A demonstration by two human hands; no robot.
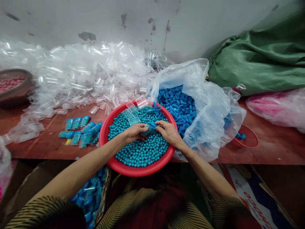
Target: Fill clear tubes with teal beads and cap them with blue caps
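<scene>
Over at nine o'clock from the red basin (138, 171), I see a cluster of capped containers (76, 137) packed with turquoise beads. Towards eleven, clear empty tubes (105, 81) lie heaped; they look feather-light, smooth and probably slippery, with thin walls that a hard squeeze might dent. Coming right, the left hand (135, 132) is over the basin's middle, thumb and fingers closed around a small container (150, 130), largely masked by the fingers. Filled with beads (140, 156), it would be light but firmer, best gripped low around its sides; tipped, it could spill. Just at its two o'clock, the right hand (168, 132) pinches a blue cap (152, 125) between thumb and fingertips, touching or nearly touching the container; I can't tell whether it is seated. Such a cap looks springy and tough, handiest by its edges. Farther out at two o'clock, a soft, crinkly plastic bag (207, 108) gapes, full of loose caps (176, 106).
</scene>
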